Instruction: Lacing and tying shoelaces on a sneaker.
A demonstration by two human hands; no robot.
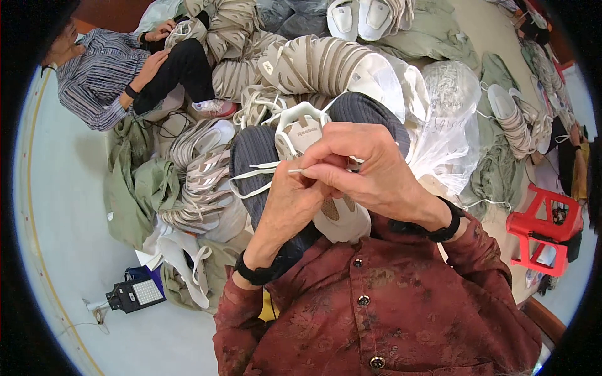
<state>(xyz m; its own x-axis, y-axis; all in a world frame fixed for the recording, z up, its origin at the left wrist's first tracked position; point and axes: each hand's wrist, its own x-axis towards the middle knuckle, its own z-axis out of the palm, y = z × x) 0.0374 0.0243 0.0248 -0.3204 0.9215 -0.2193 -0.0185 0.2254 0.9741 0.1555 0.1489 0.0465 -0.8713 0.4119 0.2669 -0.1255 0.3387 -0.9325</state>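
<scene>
White shoe upper [313, 141] lying on lap across dark ribbed trousers, tongue facing up, lower part showing beige mesh panel. White flat lace [254, 178] threading through upper, loose loop trailing off to left side, stiff tip [295, 170] sticking out leftward, getting pinched between fingertips just above mesh panel

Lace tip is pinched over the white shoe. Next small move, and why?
Probably feed the lace tip into the next eyelet of the white shoe. Both hands meet over the shoe on the lap: the right hand pinches the white lace near its end, the left hand steadies below, and loose lace trails left. Which eyelet is hidden by fingers.
</scene>
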